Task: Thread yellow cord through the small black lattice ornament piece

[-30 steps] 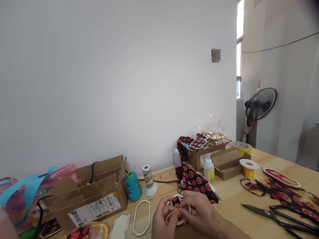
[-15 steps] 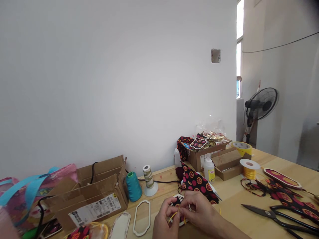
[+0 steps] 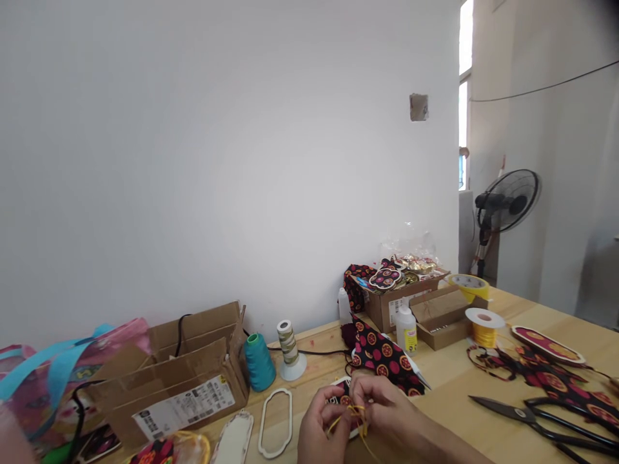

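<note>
Presently: fine looping work

Bench is carrying the setup. Left hand and right hand are curling almost closed, thumbs and fingertips pinching yellow cord. Patterned panel is sitting between and beneath them; fingers are hiding its long axis. Cord is looping at the pinch, one tail pointing toward the near side. Judged step: working the loop; next move is probably calling for steady tension.

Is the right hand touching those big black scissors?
Apart. The head view shows bare wooden table between the right hand and the black scissors; that hand is at the yellow cord.
</note>
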Motion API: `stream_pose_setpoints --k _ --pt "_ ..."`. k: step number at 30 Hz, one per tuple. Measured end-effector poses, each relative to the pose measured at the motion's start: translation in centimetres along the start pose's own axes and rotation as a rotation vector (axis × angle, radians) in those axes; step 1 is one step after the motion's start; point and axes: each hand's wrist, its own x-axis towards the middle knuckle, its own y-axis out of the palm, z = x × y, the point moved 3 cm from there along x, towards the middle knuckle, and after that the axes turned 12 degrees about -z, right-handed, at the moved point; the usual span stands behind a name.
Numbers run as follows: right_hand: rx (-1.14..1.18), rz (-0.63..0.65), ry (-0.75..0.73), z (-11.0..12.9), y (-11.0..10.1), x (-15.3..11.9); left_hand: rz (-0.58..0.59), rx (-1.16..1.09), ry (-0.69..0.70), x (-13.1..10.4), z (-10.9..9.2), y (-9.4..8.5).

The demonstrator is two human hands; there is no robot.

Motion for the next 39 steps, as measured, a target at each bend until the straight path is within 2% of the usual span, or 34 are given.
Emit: stream_pose_setpoints --k 1,5,8,10,12,14,16,18,25,29,34,39 --pt "0.075 0.080 0.000 1.0 -0.1 -0.1 -0.011 0.000 -0.008 0.0 0.0 -0.1" --pt "0.418 0.154 0.042 5.0 -1.3 -0.6 -0.065 0.006 -0.011 0.1 0.1 -0.2" --pt "0.519 0.280 0.051 5.7 -1.6 -0.7 -0.077 -0.017 -0.021 0.1 0.0 -0.2" --pt "0.362 0.230 0.064 4.7 -1.6 -0.5 -0.072 -0.031 -0.022 0.0 -0.1 -0.2" --pt "-0.005 0.068 0.033 3.4 -1.6 -0.2 -0.064 -0.021 -0.004 0.1 0.0 -0.3" --pt "-0.421 -0.056 -0.073 2.5 -1.5 -0.3 -0.057 0.004 0.016 0.2 0.0 -0.4" --pt "-0.700 -0.093 -0.155 2.1 -1.1 -0.5 -0.056 0.027 0.033 0.3 0.2 -0.5" --pt "-0.829 -0.094 -0.167 1.8 -0.9 -0.7 -0.056 0.039 0.039 0.4 0.3 -0.5" --pt "-0.896 -0.077 -0.193 1.3 -0.9 -0.6 -0.059 0.057 0.043 0.5 0.7 -0.6" --pt "-0.774 -0.054 -0.087 0.6 -1.0 -0.6 -0.062 0.044 0.047 0.6 0.7 -0.6" --pt "-0.546 -0.013 0.058 0.3 -1.0 -0.5 -0.053 0.030 -0.011 0.5 0.8 -0.5" --pt "-0.549 -0.043 0.071 0.4 -1.6 -0.1 0.033 0.104 -0.035 0.7 1.8 -0.3"
